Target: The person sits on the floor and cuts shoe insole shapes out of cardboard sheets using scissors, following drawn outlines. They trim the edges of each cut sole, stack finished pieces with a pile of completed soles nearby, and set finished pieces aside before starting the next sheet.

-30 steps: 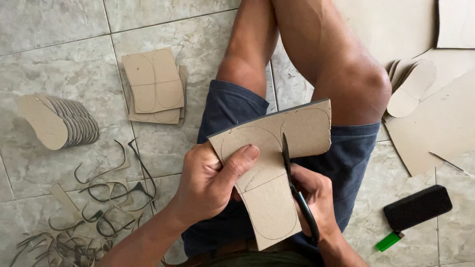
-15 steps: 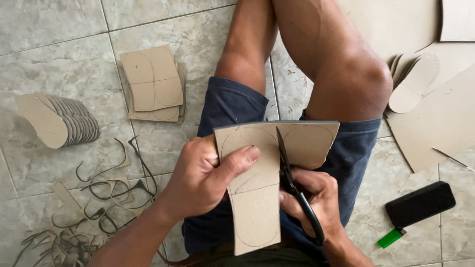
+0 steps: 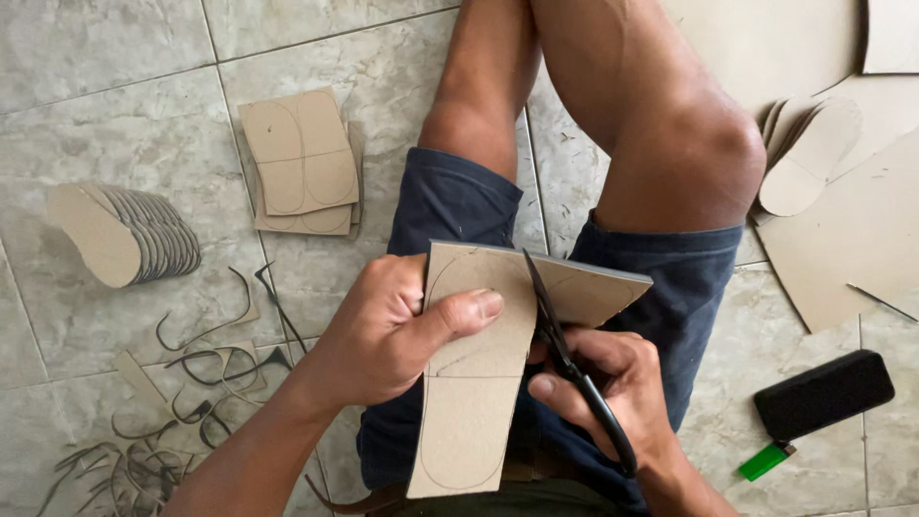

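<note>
My left hand (image 3: 397, 330) grips a brown cardboard piece (image 3: 479, 383) with sole-shaped outlines drawn on it, thumb pressed on its face. My right hand (image 3: 613, 388) holds black scissors (image 3: 565, 359), whose blades sit in a cut running down the cardboard between two outlines. The cardboard is held over my lap, above dark blue shorts (image 3: 450, 206) and my bare knees.
On the tiled floor to the left lie a fanned stack of cut cardboard soles (image 3: 120, 235), a pile of marked cardboard squares (image 3: 302, 163) and curled offcut strips (image 3: 182, 393). To the right are more cut soles (image 3: 809, 158), large cardboard sheets (image 3: 852, 239), a black case (image 3: 823, 393) and a green lighter (image 3: 764, 461).
The cardboard has turned from tilted to upright in my left hand, and the scissors have moved further up along the cut.
</note>
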`<state>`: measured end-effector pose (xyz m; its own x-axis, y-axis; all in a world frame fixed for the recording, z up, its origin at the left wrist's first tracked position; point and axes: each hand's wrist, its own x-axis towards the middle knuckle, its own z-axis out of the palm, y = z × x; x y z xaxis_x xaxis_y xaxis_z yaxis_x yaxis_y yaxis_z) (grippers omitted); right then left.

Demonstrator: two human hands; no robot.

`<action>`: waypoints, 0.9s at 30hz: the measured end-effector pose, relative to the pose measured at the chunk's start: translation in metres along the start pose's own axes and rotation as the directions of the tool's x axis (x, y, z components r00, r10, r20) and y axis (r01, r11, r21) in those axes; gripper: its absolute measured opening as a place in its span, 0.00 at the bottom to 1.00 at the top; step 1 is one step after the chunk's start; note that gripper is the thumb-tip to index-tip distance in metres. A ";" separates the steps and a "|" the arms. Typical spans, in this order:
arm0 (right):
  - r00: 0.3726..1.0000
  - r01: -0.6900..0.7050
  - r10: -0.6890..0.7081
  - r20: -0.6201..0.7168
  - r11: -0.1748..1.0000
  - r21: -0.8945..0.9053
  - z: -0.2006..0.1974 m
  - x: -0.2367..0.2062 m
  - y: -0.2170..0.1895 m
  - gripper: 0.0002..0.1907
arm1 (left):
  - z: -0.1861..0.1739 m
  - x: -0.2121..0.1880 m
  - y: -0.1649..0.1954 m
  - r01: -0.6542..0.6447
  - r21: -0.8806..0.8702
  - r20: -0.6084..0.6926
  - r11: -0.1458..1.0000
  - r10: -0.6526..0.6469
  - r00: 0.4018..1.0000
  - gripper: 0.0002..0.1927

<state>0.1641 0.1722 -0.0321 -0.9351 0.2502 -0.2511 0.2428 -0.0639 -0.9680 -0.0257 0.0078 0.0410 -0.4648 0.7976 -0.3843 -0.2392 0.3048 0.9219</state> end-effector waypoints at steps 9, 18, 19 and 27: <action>0.996 -0.084 0.084 -0.009 0.996 -0.027 0.000 -0.001 -0.005 0.14 | -0.005 0.000 0.004 0.053 -0.002 0.104 0.999 -0.053 0.993 0.11; 0.998 -0.043 0.045 0.032 0.998 -0.046 -0.002 0.000 -0.003 0.16 | -0.008 0.006 0.008 0.067 -0.005 0.229 0.998 -0.064 0.971 0.10; 0.999 -0.037 0.038 0.037 0.999 -0.010 -0.001 0.000 -0.002 0.16 | -0.010 0.006 0.008 0.070 0.005 0.240 0.998 -0.069 0.968 0.10; 0.998 -0.022 0.031 0.049 0.986 -0.167 -0.004 -0.002 0.004 0.18 | -0.015 0.011 0.008 0.063 0.184 0.297 0.981 -0.117 0.948 0.12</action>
<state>0.1679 0.1748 -0.0356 -0.9387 0.2003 -0.2805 0.3032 0.0930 -0.9484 -0.0451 0.0111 0.0438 -0.1595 0.8750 -0.4571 -0.1073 0.4450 0.8891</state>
